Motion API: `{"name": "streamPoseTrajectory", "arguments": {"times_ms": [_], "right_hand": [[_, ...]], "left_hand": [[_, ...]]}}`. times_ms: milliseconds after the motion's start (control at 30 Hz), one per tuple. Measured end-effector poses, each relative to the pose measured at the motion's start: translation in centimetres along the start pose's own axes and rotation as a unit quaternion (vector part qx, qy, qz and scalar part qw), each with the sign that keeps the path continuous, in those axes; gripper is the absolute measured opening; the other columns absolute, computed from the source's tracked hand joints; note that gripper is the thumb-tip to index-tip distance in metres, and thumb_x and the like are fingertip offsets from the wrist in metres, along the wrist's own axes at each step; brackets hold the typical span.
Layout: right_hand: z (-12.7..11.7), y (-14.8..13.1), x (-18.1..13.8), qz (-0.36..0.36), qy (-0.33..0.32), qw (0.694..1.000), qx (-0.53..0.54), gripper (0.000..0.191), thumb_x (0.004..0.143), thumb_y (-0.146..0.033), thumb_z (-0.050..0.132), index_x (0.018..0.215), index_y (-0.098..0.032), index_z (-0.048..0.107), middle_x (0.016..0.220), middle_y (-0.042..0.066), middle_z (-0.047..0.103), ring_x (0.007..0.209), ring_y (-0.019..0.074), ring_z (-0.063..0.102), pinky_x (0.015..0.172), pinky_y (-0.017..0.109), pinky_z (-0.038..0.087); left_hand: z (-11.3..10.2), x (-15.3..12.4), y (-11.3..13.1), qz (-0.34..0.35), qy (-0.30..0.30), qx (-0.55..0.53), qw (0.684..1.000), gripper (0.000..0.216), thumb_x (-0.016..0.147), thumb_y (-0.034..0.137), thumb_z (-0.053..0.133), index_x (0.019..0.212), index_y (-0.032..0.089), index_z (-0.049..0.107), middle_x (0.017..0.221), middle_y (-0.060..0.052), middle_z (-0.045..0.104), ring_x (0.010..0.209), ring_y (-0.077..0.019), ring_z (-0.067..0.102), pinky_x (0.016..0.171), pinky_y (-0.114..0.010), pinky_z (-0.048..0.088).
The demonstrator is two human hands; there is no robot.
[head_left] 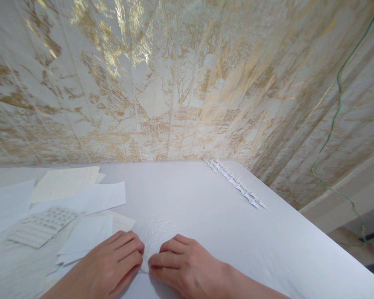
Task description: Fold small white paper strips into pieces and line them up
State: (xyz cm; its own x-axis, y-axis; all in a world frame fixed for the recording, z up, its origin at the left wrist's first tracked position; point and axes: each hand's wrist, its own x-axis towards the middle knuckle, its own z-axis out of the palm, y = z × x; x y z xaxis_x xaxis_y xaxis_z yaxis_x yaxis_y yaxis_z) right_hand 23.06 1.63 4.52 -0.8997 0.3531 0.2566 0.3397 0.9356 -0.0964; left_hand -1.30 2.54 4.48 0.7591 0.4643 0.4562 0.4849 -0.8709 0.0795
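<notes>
Both hands are close together, low in the middle of the view, over the white tabletop. My left hand point(120, 261) has its fingers curled and pressed together on the left edge of a small white piece of paper point(145, 266). From the right, my right hand point(187, 263) closes on the same paper with thumb and fingers. Only a narrow strip of the paper shows between the hands; their fingers cover the rest, so its folds cannot be made out. Just left of my left hand lie white paper sheets point(89, 232).
A cream sheet point(65, 180) and a printed sheet point(43, 226) lie among loose papers on the left. Two rows of small folded white paper pieces point(233, 180) stretch along the table's far right. Behind is a gold-patterned wall point(162, 95); a green cord point(333, 120) hangs at right.
</notes>
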Motion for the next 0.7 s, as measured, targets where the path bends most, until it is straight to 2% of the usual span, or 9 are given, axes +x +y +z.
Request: {"name": "streamPoseTrajectory", "arguments": {"times_ms": [233, 433, 567, 700], "right_hand": [[0.0, -0.1, 0.0, -0.008, -0.006, 1.000, -0.009, 0.008, 0.100, -0.023, 0.056, 0.105, -0.017, 0.058, 0.114, 0.004, 0.070, 0.097, 0.0164, 0.055, 0.083, 0.029, 0.042], [-0.7, -0.2, 0.0, -0.020, -0.010, 1.000, -0.003, 0.011, 0.098, -0.021, 0.060, 0.107, -0.015, 0.058, 0.111, 0.004, 0.070, 0.097, 0.0172, 0.053, 0.084, 0.030, 0.040], [-0.8, -0.5, 0.2, -0.013, -0.007, 1.000, -0.004, 0.012, 0.099, -0.022, 0.057, 0.108, -0.015, 0.058, 0.109, 0.005, 0.069, 0.094, 0.0172, 0.053, 0.082, 0.030, 0.040], [-0.6, -0.8, 0.3, -0.005, -0.009, 1.000, -0.010, 0.009, 0.098, -0.021, 0.059, 0.102, -0.014, 0.059, 0.104, 0.005, 0.068, 0.089, 0.0181, 0.053, 0.080, 0.031, 0.039]], "left_hand": [[0.8, -0.3, -0.2, -0.042, -0.015, -0.024, 0.999, 0.014, 0.089, 0.012, 0.056, 0.087, 0.024, 0.063, 0.087, 0.004, 0.070, 0.082, -0.0123, 0.064, 0.087, -0.020, 0.046], [1.3, 0.0, 0.9, -0.099, 0.020, -0.015, 0.995, 0.017, 0.085, 0.012, 0.051, 0.077, 0.024, 0.060, 0.081, 0.002, 0.067, 0.077, -0.0162, 0.063, 0.080, -0.026, 0.049], [1.6, 0.1, 1.4, -0.122, 0.016, -0.020, 0.992, 0.017, 0.084, 0.011, 0.049, 0.077, 0.024, 0.058, 0.079, 0.001, 0.066, 0.074, -0.0182, 0.062, 0.072, -0.029, 0.048], [2.1, -0.3, 1.4, -0.142, 0.016, -0.027, 0.989, 0.016, 0.088, 0.014, 0.048, 0.078, 0.024, 0.057, 0.080, 0.001, 0.064, 0.075, -0.0186, 0.060, 0.071, -0.030, 0.047]]}}
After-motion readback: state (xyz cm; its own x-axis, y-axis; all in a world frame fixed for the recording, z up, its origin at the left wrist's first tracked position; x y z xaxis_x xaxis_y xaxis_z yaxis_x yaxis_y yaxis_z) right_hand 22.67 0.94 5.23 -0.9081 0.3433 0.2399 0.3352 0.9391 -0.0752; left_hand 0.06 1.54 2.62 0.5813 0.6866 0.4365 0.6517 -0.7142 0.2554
